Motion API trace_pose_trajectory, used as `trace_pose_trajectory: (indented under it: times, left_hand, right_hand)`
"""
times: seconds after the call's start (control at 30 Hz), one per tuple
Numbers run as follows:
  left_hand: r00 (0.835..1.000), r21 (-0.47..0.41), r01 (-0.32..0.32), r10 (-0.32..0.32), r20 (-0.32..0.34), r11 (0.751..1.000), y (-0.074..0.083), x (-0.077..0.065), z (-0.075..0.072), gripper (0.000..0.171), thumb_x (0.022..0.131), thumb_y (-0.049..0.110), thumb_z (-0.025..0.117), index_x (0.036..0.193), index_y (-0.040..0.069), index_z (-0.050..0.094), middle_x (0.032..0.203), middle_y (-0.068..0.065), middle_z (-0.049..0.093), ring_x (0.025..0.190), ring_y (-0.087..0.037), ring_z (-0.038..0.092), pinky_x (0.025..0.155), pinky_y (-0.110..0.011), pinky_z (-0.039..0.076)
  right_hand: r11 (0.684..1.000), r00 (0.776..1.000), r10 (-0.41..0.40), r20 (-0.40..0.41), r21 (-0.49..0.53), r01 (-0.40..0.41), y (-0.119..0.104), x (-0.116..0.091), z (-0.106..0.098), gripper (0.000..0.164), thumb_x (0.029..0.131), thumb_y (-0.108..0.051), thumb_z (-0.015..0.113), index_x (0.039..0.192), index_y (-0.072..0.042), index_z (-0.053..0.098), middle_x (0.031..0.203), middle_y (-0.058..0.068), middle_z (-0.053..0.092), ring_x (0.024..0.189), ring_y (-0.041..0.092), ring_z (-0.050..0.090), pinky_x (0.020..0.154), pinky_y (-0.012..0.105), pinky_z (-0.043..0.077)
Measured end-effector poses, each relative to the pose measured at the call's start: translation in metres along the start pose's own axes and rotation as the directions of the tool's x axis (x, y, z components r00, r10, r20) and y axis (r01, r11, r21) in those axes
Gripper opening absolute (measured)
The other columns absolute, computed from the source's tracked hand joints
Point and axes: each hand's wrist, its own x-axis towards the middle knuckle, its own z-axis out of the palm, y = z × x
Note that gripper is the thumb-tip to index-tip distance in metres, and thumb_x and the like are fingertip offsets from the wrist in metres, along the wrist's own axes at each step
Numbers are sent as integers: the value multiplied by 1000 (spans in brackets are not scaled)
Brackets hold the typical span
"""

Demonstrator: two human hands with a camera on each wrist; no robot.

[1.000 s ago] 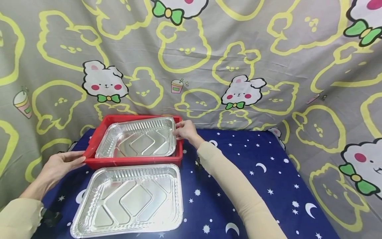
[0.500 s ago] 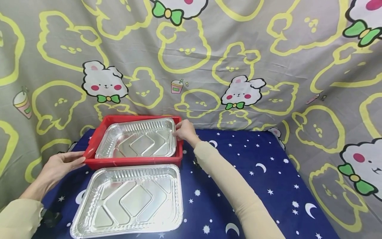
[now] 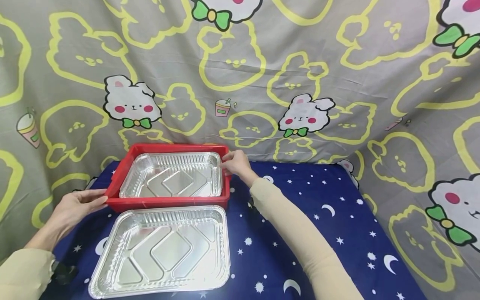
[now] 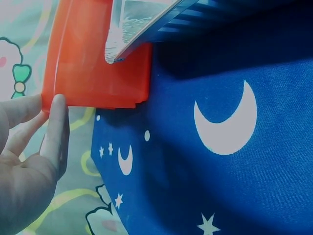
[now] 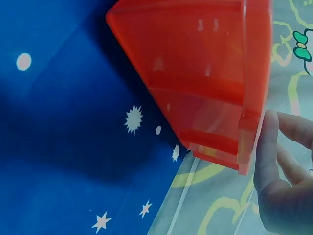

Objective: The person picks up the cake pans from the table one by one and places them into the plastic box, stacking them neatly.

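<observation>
A rectangular foil pan (image 3: 178,181) lies inside a shallow red plastic bin (image 3: 168,203), its rim below the bin's back wall. At the bin's near left corner, my left hand (image 3: 76,204) pinches the rim; the left wrist view has the thumb and fingers on either side of that corner. My right hand (image 3: 238,163) is at the bin's right wall, fingertips over the rim beside the foil pan's right edge. In the right wrist view those fingers (image 5: 266,142) are fairly straight next to the red rim. A second foil pan (image 3: 170,254) lies in front of the bin.
A dark blue cloth (image 3: 300,196) with moons and stars covers the table. Behind and at both sides hangs a grey curtain (image 3: 247,96) printed with rabbits. The bin stands close to the back curtain.
The foil pan in the bin has settled flatter, its far right side lower and its right edge slightly further right. My right hand has shifted a little right; the left has stayed put.
</observation>
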Motion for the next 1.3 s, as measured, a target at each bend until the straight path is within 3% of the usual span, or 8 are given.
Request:
trace_pose_trajectory:
  times: [0.3,0.37,0.53,0.83,1.3]
  left_hand:
    - [1000,51,12,-12,-12,999,2,1,-1,72,103,29,70,149,-19,42,109,12,74,85,8,73,73,-10,60]
    - [1000,49,16,-15,-13,999,2,1,-2,72,103,29,69,149,-19,42,109,12,74,85,8,74,73,-9,60]
    - [1000,-7,5,-6,-10,1000,2,0,-3,70,103,24,71,147,-22,42,99,28,68,85,6,75,74,-9,59]
    - [1000,52,4,-3,-18,999,2,-1,-2,72,102,27,71,148,-20,43,109,12,74,84,8,73,73,-9,59]
    - [1000,13,-2,2,-17,1000,1,0,0,72,102,27,71,147,-21,43,102,20,72,84,8,73,74,-11,61]
  right_hand:
    - [987,996,16,89,159,-30,3,-14,-19,35,92,-2,77,126,6,71,101,27,78,60,12,70,59,27,65]
    - [983,993,22,114,181,-43,2,-20,-22,37,93,-4,76,129,6,70,99,25,79,63,13,71,62,29,66]
    - [977,988,17,151,206,-48,0,-35,-28,39,95,-5,75,130,7,69,103,21,79,67,13,72,68,32,68]
    - [976,988,9,157,213,-43,18,-57,-37,34,95,-8,76,126,3,73,113,22,79,72,15,74,77,39,69]
    - [948,977,25,214,306,-91,47,-104,-42,32,95,-4,73,124,8,71,100,8,80,72,14,73,73,35,69]
